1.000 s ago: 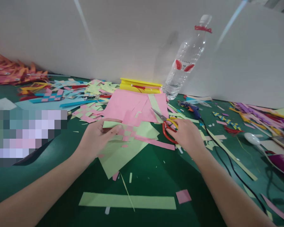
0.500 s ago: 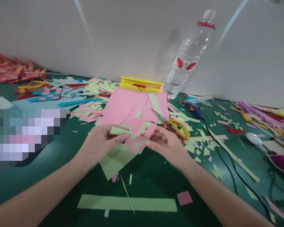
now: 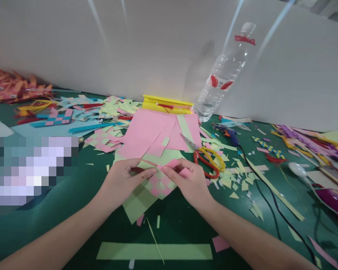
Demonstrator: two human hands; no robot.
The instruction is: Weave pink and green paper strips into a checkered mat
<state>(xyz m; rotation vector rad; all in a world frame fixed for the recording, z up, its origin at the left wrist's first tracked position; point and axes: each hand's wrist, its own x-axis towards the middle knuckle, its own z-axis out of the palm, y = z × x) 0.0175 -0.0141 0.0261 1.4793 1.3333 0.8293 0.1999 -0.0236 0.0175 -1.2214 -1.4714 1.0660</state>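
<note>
Between my two hands is a small woven paper piece (image 3: 160,183) in a pink and pale green checker pattern. My left hand (image 3: 131,174) pinches its left side with thumb and fingers. My right hand (image 3: 189,178) grips the upper right side, its thumb pressed on a pink strip near the left thumb. Under the weave lies a pale green paper sheet (image 3: 138,204), partly hidden by the hands. Behind it are pink paper sheets (image 3: 146,129). Scissors (image 3: 210,157) with yellow and red handles rest just beyond my right hand.
A clear plastic bottle (image 3: 221,78) leans against the wall. A glue gun (image 3: 227,133) trails a black cord along the right. Paper scraps (image 3: 236,178) litter the green table. A long green strip (image 3: 154,251) lies in front. Woven pieces (image 3: 104,138) lie at the left.
My right hand has moved left, its thumb now close to my left thumb on the weave. The pink strip at the upper right is pressed down. The view has tilted up slightly.
</note>
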